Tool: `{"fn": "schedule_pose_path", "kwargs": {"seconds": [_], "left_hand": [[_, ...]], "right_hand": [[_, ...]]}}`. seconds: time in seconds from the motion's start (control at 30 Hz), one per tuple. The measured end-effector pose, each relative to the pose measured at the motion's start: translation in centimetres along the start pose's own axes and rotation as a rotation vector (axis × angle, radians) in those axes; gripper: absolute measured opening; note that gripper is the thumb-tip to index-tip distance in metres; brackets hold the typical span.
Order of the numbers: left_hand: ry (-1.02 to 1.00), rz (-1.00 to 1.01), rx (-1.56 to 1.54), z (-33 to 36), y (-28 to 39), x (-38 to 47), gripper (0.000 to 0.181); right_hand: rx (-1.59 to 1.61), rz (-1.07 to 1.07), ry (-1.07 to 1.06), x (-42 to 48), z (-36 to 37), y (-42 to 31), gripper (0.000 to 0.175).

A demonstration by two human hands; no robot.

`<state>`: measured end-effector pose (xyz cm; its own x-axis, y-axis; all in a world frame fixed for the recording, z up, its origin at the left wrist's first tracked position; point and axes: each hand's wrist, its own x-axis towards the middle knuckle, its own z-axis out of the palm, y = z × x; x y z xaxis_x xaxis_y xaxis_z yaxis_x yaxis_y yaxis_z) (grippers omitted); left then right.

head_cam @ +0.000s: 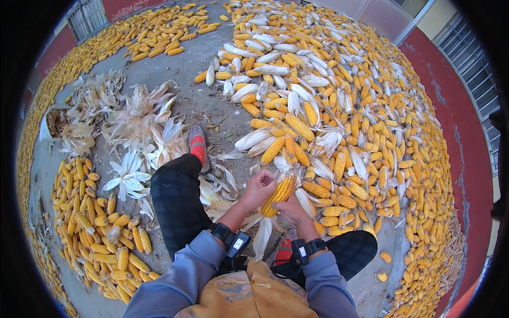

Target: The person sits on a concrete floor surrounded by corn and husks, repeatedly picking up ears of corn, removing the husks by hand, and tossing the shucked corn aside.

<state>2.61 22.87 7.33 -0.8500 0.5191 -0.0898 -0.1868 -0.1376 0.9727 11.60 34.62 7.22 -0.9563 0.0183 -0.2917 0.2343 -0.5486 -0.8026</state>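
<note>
In front of my lap, a bare yellow ear of corn [279,194] is tilted with its upper end away to the right. My right hand [293,208] grips it near the lower end, thumb across the kernels. Against its left side rests my left hand [259,187], its fingers curled; whether they pinch a bit of husk or silk cannot be made out. Pale husk [263,238] hangs below the ear, between my knees. Just beyond my hands begins a large heap of corn [338,159], partly bare and partly in white husks.
Stripped husks [139,115] lie piled beyond my left foot [197,145]. A mound of bare ears [99,230] sits to the left of my knee. More ears [159,35] spread along the far side. A red wall [445,91] bounds the right.
</note>
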Motion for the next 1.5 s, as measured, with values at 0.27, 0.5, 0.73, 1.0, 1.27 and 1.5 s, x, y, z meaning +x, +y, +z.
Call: {"fn": "schedule_pose_path", "kwargs": {"seconds": [0.27,0.5,0.73,1.0,1.27,1.5], "left_hand": [[-0.078,0.113,0.263,-0.9,2.5,0.2,0.009],[0.091,0.417,0.541,0.7,2.7,-0.7,0.005],[0.128,0.388,0.599,0.7,2.1,-0.8,0.007],[0.065,-0.248,-0.278,-0.2,1.7,0.0,0.009],[-0.168,0.152,0.236,0.2,4.1,-0.9,0.01],[-0.201,0.145,0.163,0.1,3.0,-1.0,0.012]], "right_hand": [[-0.338,0.015,0.0,0.5,-0.3,-0.1,0.066],[-0.366,-0.089,0.084,0.4,0.4,-0.1,0.084],[-0.62,-0.184,0.125,0.5,1.0,-0.4,0.094],[-0.335,-0.116,0.114,0.2,0.5,-0.6,0.092],[-0.326,-0.187,0.109,0.5,-0.4,0.2,0.085],[-0.449,-0.15,0.127,0.0,-0.1,-0.4,0.082]]}}
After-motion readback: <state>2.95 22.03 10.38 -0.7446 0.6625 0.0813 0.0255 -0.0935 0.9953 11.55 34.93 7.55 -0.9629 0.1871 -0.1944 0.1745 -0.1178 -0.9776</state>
